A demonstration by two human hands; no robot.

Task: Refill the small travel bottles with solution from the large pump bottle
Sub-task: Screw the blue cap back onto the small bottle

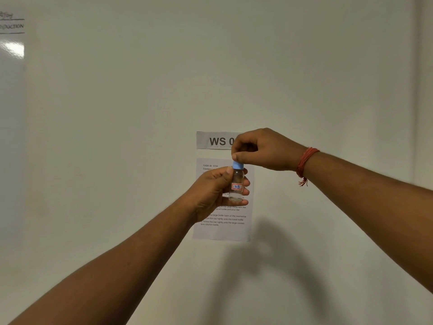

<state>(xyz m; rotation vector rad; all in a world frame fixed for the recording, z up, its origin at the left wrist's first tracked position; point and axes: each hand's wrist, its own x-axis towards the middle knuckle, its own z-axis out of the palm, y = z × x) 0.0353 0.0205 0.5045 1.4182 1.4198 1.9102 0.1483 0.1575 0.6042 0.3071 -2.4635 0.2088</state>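
Now facing pale wall [304, 78], instruction sheet [222, 231] taped there for reference. My left hand [212, 192] wrapping clear travel bottle [236, 184], holding it upright, raised against spills. My right hand [255, 148] pinching blue cap [238, 165] from above, probably twisting.

Head view, close, facing wall [304, 78]

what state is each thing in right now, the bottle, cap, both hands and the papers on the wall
small bottle: upright, held up in front of the wall, clear, mostly empty.
blue cap: on the bottle's neck, pinched from above.
left hand: grips the bottle's body.
right hand: pinches the cap.
instruction sheet: stuck flat on the wall, partly hidden by the hands.
WS sign: on the wall above the sheet, its right end hidden.
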